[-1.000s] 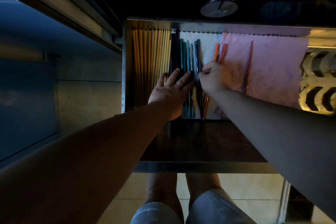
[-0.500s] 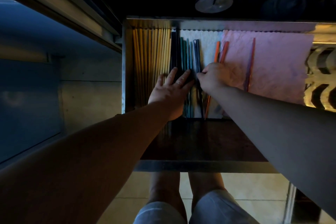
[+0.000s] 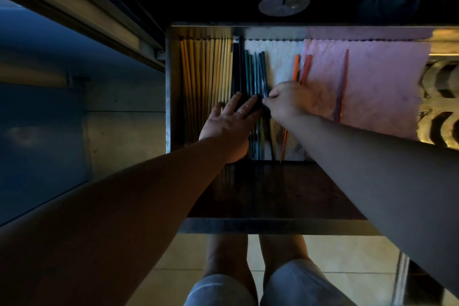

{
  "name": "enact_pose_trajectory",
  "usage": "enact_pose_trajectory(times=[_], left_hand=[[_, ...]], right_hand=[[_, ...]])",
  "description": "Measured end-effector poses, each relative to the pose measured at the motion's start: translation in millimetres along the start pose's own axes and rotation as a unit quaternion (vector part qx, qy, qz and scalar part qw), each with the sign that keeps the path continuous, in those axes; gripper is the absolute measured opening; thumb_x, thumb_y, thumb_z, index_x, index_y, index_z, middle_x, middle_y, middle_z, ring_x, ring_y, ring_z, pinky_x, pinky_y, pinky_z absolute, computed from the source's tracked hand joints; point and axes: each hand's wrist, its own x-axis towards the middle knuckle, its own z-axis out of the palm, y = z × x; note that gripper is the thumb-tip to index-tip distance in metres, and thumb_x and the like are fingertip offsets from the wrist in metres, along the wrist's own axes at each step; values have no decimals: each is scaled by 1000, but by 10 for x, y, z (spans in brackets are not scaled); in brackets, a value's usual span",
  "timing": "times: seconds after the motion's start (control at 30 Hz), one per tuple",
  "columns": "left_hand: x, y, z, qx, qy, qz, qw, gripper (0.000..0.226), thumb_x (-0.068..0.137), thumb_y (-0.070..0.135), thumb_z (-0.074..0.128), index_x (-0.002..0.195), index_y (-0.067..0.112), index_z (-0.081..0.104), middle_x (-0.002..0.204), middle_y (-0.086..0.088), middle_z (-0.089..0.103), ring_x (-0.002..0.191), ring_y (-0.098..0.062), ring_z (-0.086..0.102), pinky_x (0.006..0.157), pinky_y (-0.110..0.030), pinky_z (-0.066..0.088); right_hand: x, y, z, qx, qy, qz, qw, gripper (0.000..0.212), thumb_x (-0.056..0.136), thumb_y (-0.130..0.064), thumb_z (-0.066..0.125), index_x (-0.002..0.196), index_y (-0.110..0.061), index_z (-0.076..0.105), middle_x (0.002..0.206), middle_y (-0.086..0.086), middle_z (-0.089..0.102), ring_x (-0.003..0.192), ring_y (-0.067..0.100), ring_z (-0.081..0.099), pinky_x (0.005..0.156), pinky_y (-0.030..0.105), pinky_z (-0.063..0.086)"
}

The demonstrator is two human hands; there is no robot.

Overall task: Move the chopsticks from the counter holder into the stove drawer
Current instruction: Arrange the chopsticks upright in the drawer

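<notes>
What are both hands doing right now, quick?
Left hand: open, straight fingers resting on the dark chopsticks.
Right hand: closed, pinching one blue-grey chopstick.

The drawer (image 3: 169, 87) has walls of brushed metal, dull with soft reflections. The tan chopsticks (image 3: 206, 77) look like matt wood or bamboo. The dark chopsticks (image 3: 250, 72) beside them are smooth with a faint sheen, and the orange chopsticks (image 3: 295, 67) look like smooth plastic. The white liner (image 3: 278, 57) is dimpled, matt and paper-like. The pink liner (image 3: 382, 77) is a crinkled matt sheet, either paper or cloth. The dark brown panel (image 3: 273, 189) is glossy and mirror-like, and the floor tiles (image 3: 330, 253) are smooth and shiny.
</notes>
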Motion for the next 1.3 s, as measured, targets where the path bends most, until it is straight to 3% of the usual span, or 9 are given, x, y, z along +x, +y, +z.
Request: enact_pose_trajectory(times=[0.13, 0.3, 0.5, 0.67, 0.73, 0.87, 1.03, 1.13, 1.3], left_hand=[[1, 3, 17, -4, 5, -1, 1000, 81, 95, 14, 43, 155, 40, -6, 161, 14, -21, 149, -22, -19, 120, -52, 2], [13, 8, 39, 0, 5, -1, 1000, 80, 96, 18, 45, 155, 40, -5, 161, 14, -21, 149, -22, -19, 120, -53, 2], [14, -6, 52, -3, 9, 3, 1000, 81, 95, 17, 44, 155, 39, -5, 161, 13, -21, 149, -22, -20, 120, -53, 1], [38, 11, 117, 8, 12, 2, 1000, 84, 95, 18, 48, 154, 38, -9, 160, 13, -26, 148, -25, -22, 120, -56, 3], [43, 15, 122, 17, 14, 4, 1000, 85, 95, 19, 49, 154, 38, -9, 160, 12, -27, 148, -27, -21, 120, -55, 3], [21, 71, 90, 35, 18, -2, 999, 78, 96, 20, 45, 155, 36, -4, 160, 10, -26, 149, -28, -20, 119, -57, 1], [31, 279, 14, 35, 55, -12, 998, 69, 96, 23, 43, 155, 33, 10, 165, 5, -12, 151, -28, -12, 119, -53, 1], [61, 496, -42, 14, 89, 5, 996, 64, 91, 21, 46, 151, 29, 25, 164, -2, 12, 149, -29, 8, 116, -50, 18], [205, 895, -81, -107, 91, -47, 989, 44, 88, 21, 50, 132, 26, 47, 138, -2, 42, 124, -31, 45, 96, -46, 42]], right_hand=[[12, 36, -9, -6, 15, -14, 1000, 17, 78, -31, 73, 76, -15, 71, 77, 2, 69, 87, 22, 67, 92, 33, 51], [-20, 7, 14, -27, 36, -2, 999, 29, 73, -40, 74, 85, -14, 69, 94, 10, 72, 97, 32, 66, 90, 42, 53], [15, 9, 44, -20, 28, 9, 999, 24, 70, -38, 73, 78, -16, 70, 84, 9, 72, 91, 32, 67, 88, 42, 54], [933, 829, 771, 16, 46, 40, 998, 76, 52, -64, 44, 111, -18, 59, 98, 5, 71, 88, 29, 69, 84, 43, 56], [791, 726, 643, 65, 28, 62, 996, 67, 57, -59, 50, 108, -16, 60, 94, 4, 72, 83, 24, 69, 85, 39, 56], [-68, 105, -64, 109, 20, 14, 994, 7, 82, -20, 66, 79, -15, 70, 81, 5, 68, 78, 18, 63, 74, 21, 48], [-122, 372, -303, 129, 44, -14, 991, 11, 80, -18, 60, 82, -19, 71, 86, 1, 69, 90, 17, 65, 79, 22, 47], [-159, 581, -490, 103, 58, -15, 993, 15, 82, -13, 58, 86, -14, 72, 94, 7, 73, 95, 22, 66, 77, 21, 43], [-118, 959, -659, 99, 66, 2, 993, 9, 80, -10, 57, 81, -16, 63, 93, 19, 70, 95, 36, 64, 86, 37, 51]])
